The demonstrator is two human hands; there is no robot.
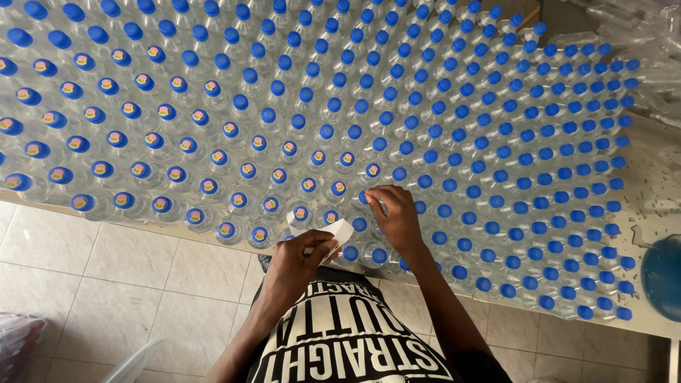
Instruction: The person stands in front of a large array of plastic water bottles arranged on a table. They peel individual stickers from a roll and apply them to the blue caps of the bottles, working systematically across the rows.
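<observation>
The left hand (296,264) pinched a white sticker sheet (333,232) at the near edge of the bench (649,186), just beside the bottles (425,128) packed across it. The right hand (394,213), fingers pressed together, touched a blue cap (364,198) beyond the sheet. Left of that cap, caps carried round stickers (308,184); right of it, caps were plain blue.

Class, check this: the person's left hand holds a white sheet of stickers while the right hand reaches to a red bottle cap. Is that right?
Not quite. The head view shows the cap under the right hand is blue, not red. The left hand does hold the white sticker sheet.
</observation>
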